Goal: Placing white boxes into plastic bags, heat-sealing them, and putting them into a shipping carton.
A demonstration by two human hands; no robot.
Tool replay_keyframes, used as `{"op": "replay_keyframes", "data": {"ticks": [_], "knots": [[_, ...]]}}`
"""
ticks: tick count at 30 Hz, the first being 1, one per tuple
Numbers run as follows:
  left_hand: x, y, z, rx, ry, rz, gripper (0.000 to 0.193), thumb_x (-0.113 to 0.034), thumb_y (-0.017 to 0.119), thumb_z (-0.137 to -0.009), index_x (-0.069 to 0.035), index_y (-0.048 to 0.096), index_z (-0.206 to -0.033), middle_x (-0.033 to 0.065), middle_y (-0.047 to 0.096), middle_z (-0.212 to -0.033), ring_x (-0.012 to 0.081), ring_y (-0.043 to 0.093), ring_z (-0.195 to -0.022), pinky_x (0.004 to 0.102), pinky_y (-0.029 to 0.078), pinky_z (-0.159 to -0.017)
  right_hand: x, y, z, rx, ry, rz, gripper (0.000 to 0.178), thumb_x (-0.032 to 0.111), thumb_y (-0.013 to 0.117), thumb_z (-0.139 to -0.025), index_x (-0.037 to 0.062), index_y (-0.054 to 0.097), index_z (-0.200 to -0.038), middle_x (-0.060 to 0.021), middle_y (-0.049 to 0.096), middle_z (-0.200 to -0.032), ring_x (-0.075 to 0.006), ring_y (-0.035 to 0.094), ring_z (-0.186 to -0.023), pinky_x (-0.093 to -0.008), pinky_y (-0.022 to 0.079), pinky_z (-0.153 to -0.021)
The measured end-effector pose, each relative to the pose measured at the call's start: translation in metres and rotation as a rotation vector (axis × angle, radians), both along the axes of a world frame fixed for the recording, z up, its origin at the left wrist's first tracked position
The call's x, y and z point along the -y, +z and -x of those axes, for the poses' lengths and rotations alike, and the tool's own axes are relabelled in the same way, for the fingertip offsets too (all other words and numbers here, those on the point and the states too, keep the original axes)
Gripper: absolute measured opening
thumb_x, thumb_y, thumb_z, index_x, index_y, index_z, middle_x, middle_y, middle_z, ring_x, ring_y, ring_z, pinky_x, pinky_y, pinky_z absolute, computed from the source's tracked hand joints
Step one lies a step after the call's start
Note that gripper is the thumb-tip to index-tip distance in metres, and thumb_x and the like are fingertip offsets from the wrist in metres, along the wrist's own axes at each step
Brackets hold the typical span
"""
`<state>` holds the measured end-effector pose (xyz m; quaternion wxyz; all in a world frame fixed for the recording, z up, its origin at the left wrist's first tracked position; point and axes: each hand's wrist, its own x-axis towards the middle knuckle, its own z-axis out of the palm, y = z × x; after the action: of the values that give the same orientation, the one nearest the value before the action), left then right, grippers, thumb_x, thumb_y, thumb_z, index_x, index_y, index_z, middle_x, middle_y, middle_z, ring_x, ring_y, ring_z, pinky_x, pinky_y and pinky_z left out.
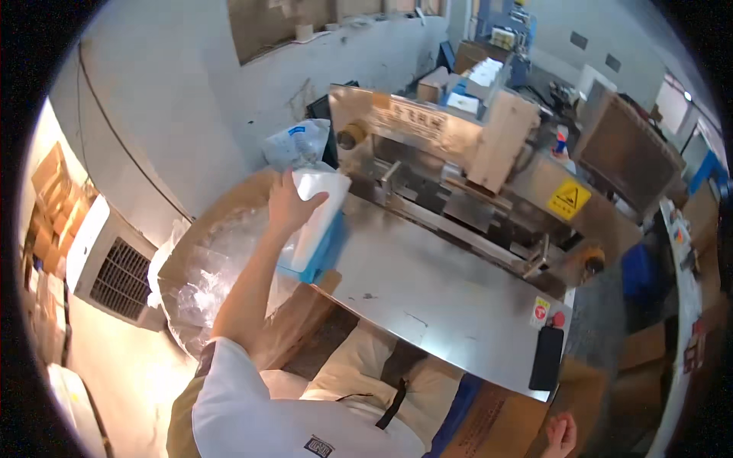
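My left hand (286, 204) reaches across to the left end of the metal worktable (427, 294). It rests against the left side of a white stack (317, 217) of what look like flat plastic bags, thumb spread away from the fingers. A blue holder or tray (327, 256) sits beneath the stack. My right hand (561, 433) is low at the right, in front of the table, with its fingers curled in and nothing visible in them. A steel sealing machine with rollers (458, 206) stands along the table's back edge.
At the left is a large round container lined with clear plastic (206, 263), beside a grilled appliance (122, 278). A white bag (298, 145) stands behind the stack. A black phone (546, 359) and a red button (558, 319) are at the table's right end. Below is a cardboard box (492, 424).
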<state>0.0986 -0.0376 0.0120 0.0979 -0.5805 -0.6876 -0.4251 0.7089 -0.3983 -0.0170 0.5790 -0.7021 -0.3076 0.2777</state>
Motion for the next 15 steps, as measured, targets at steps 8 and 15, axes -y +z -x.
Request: {"op": "replay_keyframes", "data": {"ticks": [8,15], "knots": [[-0.005,-0.021,0.077,0.428,-0.035,0.105,0.058,-0.022,0.077,-0.082,-0.003,0.052,-0.131,0.0236,0.071,-0.104,0.0371,0.070,-0.095,0.0451,0.053,-0.084,-0.056,0.044,0.079,0.193,0.182,-0.026,0.027,0.013,0.063,-0.100,-0.0057,0.066,-0.118,-0.0125,0.069,-0.110,-0.0195,0.066,-0.100,-0.0303,0.052,-0.092],[0.002,-0.016,0.085,0.041,-0.076,-0.216,0.021,-0.015,0.066,-0.092,-0.004,0.070,-0.110,0.0195,0.072,-0.102,0.0403,0.069,-0.088,0.0446,0.054,-0.082,-0.107,0.023,0.090,0.295,0.429,-0.008,0.038,0.012,0.064,-0.097,-0.0054,0.058,-0.130,-0.0127,0.065,-0.121,-0.0191,0.063,-0.107,-0.0314,0.051,-0.093]]}}
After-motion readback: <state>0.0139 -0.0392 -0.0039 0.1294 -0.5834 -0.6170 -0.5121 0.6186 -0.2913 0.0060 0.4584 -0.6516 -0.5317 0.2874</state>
